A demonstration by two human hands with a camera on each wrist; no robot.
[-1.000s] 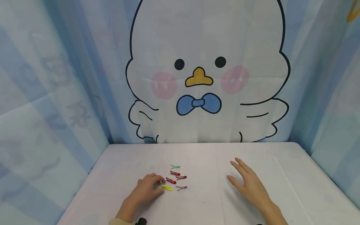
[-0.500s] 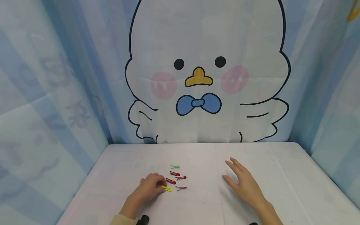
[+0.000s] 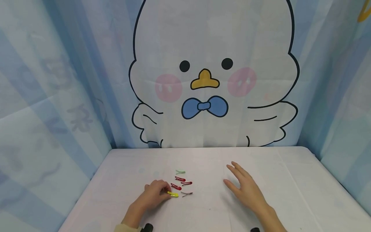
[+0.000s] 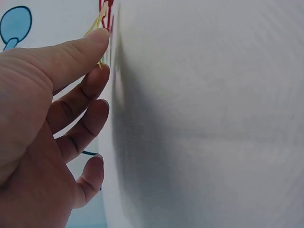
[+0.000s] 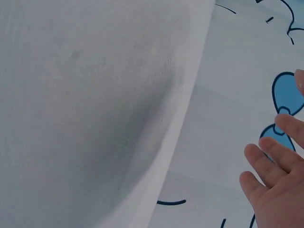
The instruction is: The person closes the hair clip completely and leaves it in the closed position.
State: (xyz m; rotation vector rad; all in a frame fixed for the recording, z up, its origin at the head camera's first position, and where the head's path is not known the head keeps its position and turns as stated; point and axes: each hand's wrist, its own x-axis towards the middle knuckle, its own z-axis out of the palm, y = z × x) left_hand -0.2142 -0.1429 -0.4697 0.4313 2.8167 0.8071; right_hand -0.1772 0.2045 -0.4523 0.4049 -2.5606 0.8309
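Note:
Between thumb and forefinger my left hand (image 3: 155, 194) pinches a yellow hair clip (image 3: 174, 194); in the left wrist view the clip (image 4: 100, 19) shows partly behind the thumb. Just beyond it on the table lie red hair clips, one nearest (image 3: 175, 187), one farther back (image 3: 180, 178) and one to the right (image 3: 186, 183). A pale green hair clip (image 3: 180, 172) is farthest away, and a dark hair clip (image 3: 186, 194) lies right of the yellow one. My right hand (image 3: 246, 190) hovers over the table's right half, fingers spread and holding nothing.
A white cloth covers the table (image 3: 208, 219). Behind it hangs a curtain (image 3: 214, 129) printed with a cartoon bird, and blue-striped curtains close in both sides. Both wrists carry dark devices (image 3: 148, 227).
My left thumb and fingers have closed on the yellow hair clip and shifted it very slightly right. My right hand has moved left over the table. The other clips stay put.

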